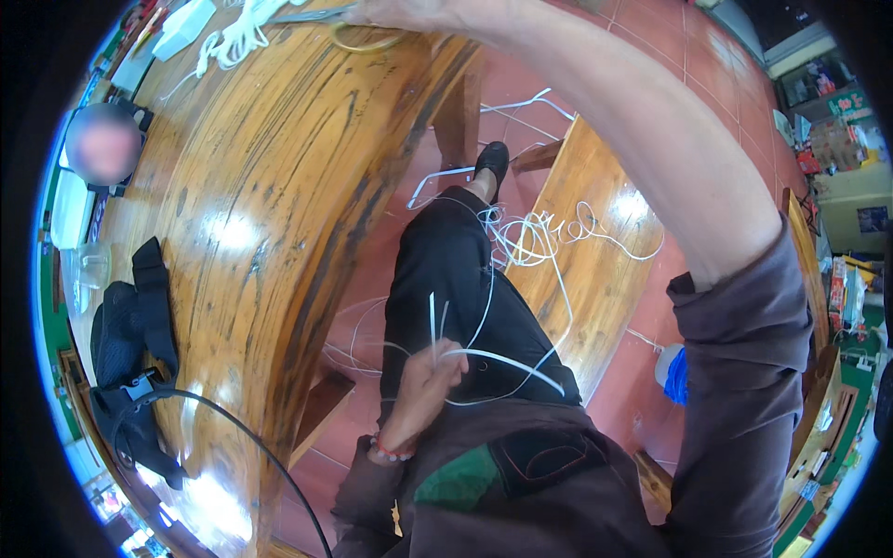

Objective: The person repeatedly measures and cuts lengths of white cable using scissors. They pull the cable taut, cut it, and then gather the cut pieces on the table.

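Observation:
My left hand, with a beaded bracelet at its wrist, is closed around thin white plastic strips over my lap. Short ends stand up from the fist, and a longer piece curves out to the right. My right arm reaches across to the far part of the wooden table. There my right hand, partly cut off by the upper edge, is closed at scissors whose metal blades point left. A yellowish ring lies just below it. Beside the blades is a bundle of white cord.
Loose white strip lies tangled over my leg and a wooden bench, trailing to the red tiled floor. A black strap with buckle, a dark cable and a glass are on the table's left side.

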